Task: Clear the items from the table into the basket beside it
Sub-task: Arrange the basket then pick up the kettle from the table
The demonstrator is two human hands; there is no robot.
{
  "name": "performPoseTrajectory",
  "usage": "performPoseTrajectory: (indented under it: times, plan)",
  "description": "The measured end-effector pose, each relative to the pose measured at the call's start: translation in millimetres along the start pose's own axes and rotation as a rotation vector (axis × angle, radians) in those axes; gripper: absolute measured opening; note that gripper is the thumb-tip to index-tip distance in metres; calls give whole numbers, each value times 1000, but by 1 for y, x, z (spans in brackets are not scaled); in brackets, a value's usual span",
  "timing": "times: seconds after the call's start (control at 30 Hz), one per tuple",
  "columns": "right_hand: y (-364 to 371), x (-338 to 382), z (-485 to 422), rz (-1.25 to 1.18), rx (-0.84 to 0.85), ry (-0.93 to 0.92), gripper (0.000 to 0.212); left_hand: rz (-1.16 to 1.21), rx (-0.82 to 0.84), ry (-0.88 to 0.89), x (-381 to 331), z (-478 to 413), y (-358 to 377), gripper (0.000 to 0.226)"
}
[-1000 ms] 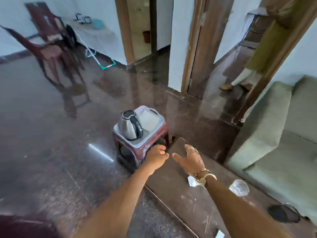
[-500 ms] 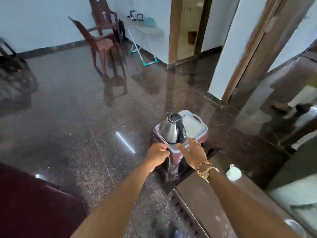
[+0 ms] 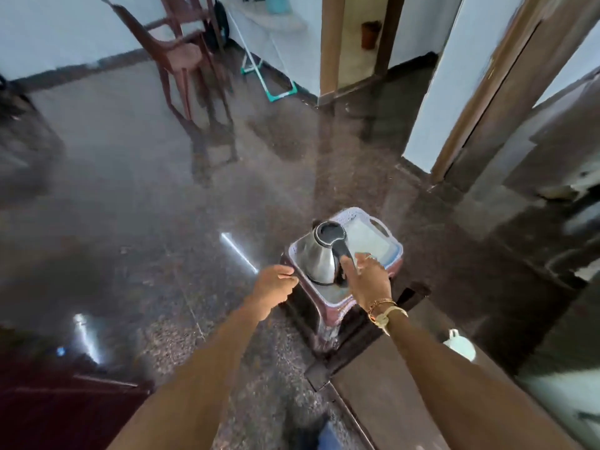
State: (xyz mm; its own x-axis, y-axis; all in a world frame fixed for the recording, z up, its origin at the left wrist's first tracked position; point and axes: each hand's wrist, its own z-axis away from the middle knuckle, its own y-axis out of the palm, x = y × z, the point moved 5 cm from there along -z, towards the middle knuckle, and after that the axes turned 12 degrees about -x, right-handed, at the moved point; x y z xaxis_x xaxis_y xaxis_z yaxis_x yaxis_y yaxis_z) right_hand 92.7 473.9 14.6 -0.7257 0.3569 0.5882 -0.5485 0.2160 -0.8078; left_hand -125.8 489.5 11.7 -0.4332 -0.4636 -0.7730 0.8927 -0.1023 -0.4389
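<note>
The left hand (image 3: 276, 282) sits at the near-left corner of the basket with its fingers curled. The blur makes it impossible to tell whether they grip the rim or are simply closed beside it. Just right of it, a steel electric kettle (image 3: 321, 254) with a black lid and handle stands upright inside the white plastic basket (image 3: 394, 251), which rests on a maroon plastic stool (image 3: 328, 315) next to the desk. The right hand (image 3: 368, 277) is over the basket's near side, open, with its fingers loosely extended and its thumb by the lower part of the kettle's handle, not wrapped round it. The kettle therefore looks delivered, with the hand letting go or steadying it. Further right, the brown desk (image 3: 406, 391) carries at least one small white item (image 3: 459, 345), too blurred to name, near its far edge. The task looks partly done: that item has to go into the basket, and the rest of the desk runs out of view.
</note>
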Motion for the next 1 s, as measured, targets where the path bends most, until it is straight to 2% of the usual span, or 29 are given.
performPoseTrajectory:
  times: [0.2,0.27,0.47,0.53,0.67,0.77,0.87,0.9,0.97,1.0]
  plan:
    - [-11,1,-54,-102,-38,111,70,248,21,-137,-43,-39,18,23]
    - [-7,-2,-65,-107,-43,127,73,258,47,-147,-49,-52,23,22]
    - [23,-22,-78,-129,-23,239,72,194,138,-199,-38,-96,40,21]
    - [34,-30,-83,-126,-7,297,70,96,122,-135,-33,-120,47,18]
    - [55,-41,-100,-99,-12,382,65,87,62,-109,-33,-169,59,18]
    - [72,-46,-116,-133,18,476,69,86,45,-114,-34,-199,62,30]
    - [91,-45,-130,-78,133,503,76,71,78,-106,-39,-227,70,59]
    - [95,-45,-134,-48,176,501,74,59,80,-119,-42,-235,72,63]
    - [100,-45,-140,-25,236,468,44,41,89,-149,-45,-250,80,66]
    - [102,-44,-143,-20,255,427,45,47,109,-166,-45,-256,85,67]
